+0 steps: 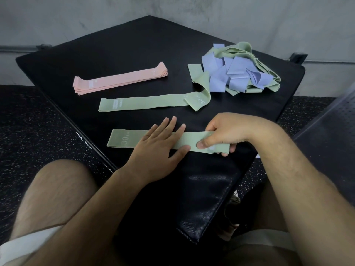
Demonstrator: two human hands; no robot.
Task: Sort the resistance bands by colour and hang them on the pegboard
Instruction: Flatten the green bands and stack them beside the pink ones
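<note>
- At the near edge of the black mat [134,45], our right hand [221,135] pinches the right end of the nearest green band [119,141]. The thumb lies on top and the fingers are curled underneath.
- Our left hand [159,144] lies flat on the middle of the same band, fingers straight and slightly spread, pressing it to the mat and gripping nothing.
- That band is stretched flat from left to right. Its free left end shows a pale "30", and its right end pokes out just past our right fingers.
- Just beyond it, and apart from it, a second green band [146,103] lies flat in roughly the same direction. Its right end is folded over, where it meets a green strip near the heap. We cannot tell whether that strip is part of the same band.
- Farther back on the left, pink bands [119,79] sit in a neat flat stack, apart from the green ones.
- At the far right of the mat is a loose heap of blue and green bands [240,72], tangled together.
- Around the mat we see speckled floor [28,121], with a grey wall [76,20] behind.
- A dark perforated panel [336,121] shows at the right edge, with no band on the part we can see.
</note>
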